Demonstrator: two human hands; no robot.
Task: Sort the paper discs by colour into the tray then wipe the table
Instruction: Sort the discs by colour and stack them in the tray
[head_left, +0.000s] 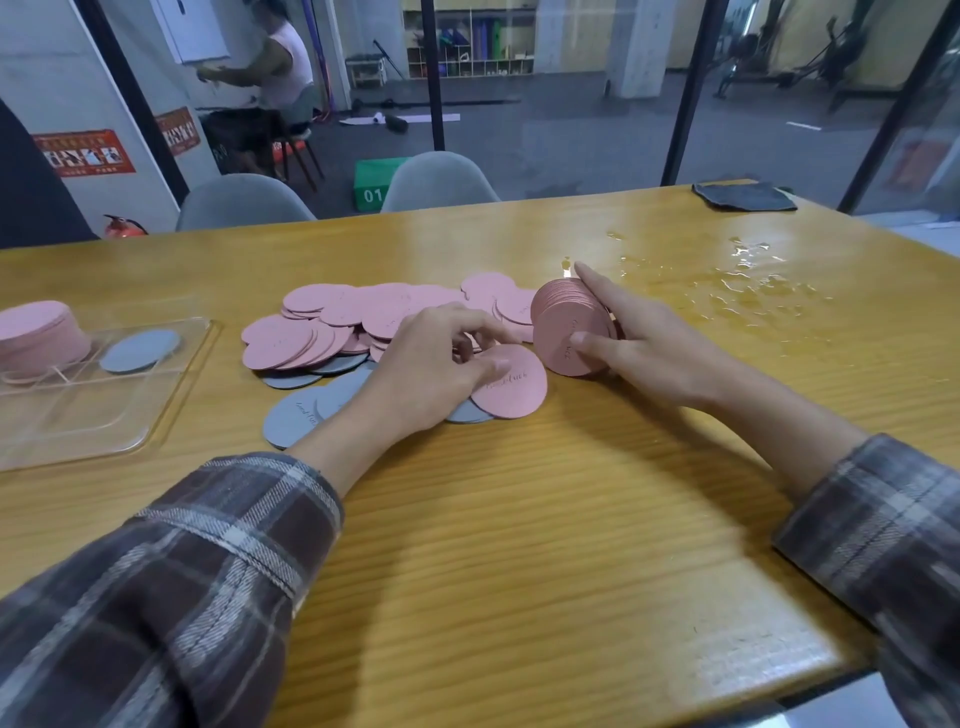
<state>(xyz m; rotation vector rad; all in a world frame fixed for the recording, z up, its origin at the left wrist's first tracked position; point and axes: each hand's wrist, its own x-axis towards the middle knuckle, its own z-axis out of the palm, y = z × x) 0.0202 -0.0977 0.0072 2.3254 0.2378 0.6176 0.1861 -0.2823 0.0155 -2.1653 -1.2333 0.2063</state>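
Observation:
A loose heap of pink discs (332, 322) lies mid-table with several grey discs (291, 415) under its near side. My left hand (431, 374) rests on the heap, and its thumb and fingers pinch a single pink disc (511, 387). My right hand (644, 343) grips a stack of pink discs (569, 327) standing on edge, thumb on the front face and fingers behind. At the far left a clear tray (93, 410) holds a pile of pink discs (39, 335) in one compartment and a grey disc (140, 351) in another.
A puddle of spilled liquid (727, 280) spreads over the wooden table (519, 545) to the right of my right hand. A dark grey cloth (743, 196) lies at the far right corner. Two grey chairs (441, 182) stand behind the table.

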